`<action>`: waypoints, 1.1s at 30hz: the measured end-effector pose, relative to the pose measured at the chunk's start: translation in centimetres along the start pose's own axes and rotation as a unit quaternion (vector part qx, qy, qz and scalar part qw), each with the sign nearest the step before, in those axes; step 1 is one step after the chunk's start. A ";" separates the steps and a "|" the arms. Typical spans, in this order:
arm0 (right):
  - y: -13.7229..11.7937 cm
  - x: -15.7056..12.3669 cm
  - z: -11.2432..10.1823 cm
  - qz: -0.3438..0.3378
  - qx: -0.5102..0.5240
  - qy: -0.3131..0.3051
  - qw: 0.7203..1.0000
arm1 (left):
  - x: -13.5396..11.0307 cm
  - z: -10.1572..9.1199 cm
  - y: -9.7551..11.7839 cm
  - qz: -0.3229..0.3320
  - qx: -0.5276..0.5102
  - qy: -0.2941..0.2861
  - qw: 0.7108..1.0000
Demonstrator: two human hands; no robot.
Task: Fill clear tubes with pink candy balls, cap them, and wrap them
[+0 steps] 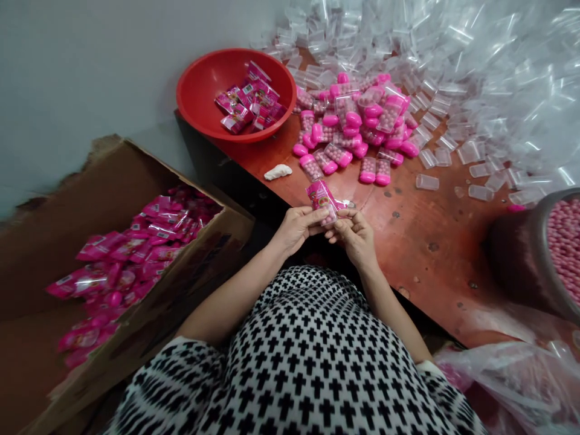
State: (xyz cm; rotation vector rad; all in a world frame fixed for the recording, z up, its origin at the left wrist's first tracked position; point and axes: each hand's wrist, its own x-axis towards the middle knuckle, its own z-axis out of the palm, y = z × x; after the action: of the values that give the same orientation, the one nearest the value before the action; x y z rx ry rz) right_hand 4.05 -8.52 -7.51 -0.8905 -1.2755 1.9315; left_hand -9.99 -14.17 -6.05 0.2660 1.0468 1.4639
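Note:
My left hand (298,228) is closed on a pink printed candy packet (319,194) at the table's near edge, its thumb across the front. Through the clear lower part of the packet, pink candy balls show. My right hand (352,234) pinches the lower right side of the same packet, fingers curled. Just beyond my hands lies a heap of clear candy tubes (347,118) with pink caps, filled with pink balls. A small white crumpled piece (278,172) rests on the table left of them.
A red bowl (190,90) with several pink packets stands at the back left. An open carton (154,326) of filled packets is at my left. Many clear plastic tubes (471,72) cover the back right. A tub (512,248) of pink balls and a plastic bag (521,374) are at the right.

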 end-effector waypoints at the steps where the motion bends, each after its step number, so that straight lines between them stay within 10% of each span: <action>1: 0.0 0.3 0.2 0.001 0.001 -0.002 1.000 | -0.3 -0.1 -0.1 0.001 0.006 -0.009 1.000; 6: 0.1 1.4 2.5 0.013 -0.009 -0.028 0.999 | -2.1 -1.1 0.3 0.036 0.012 0.002 0.999; 13: -0.7 0.9 0.9 -0.006 -0.035 0.020 0.999 | -4.0 -6.4 4.7 0.262 -0.041 0.241 0.934; 17: -1.4 0.4 -2.1 -0.026 -0.066 0.103 0.992 | -1.4 -4.8 2.0 0.272 0.223 0.144 0.925; 21: -1.4 -0.3 -3.6 -0.017 -0.080 0.135 0.987 | 2.0 -1.6 -2.0 0.309 0.515 0.006 0.800; 24: -1.2 -0.7 -4.0 -0.006 -0.077 0.125 0.989 | 3.6 -0.9 -3.5 0.320 0.566 0.012 0.760; 33: -1.3 -0.1 -3.2 -0.036 -0.103 0.097 0.989 | 4.4 -1.2 -4.6 0.351 0.543 0.050 0.761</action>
State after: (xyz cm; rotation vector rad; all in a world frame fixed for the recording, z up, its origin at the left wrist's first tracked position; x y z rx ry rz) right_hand 6.89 -6.64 -7.17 -1.0911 -1.3860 1.6339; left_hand -8.67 -11.58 -11.84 1.5688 1.9458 1.3089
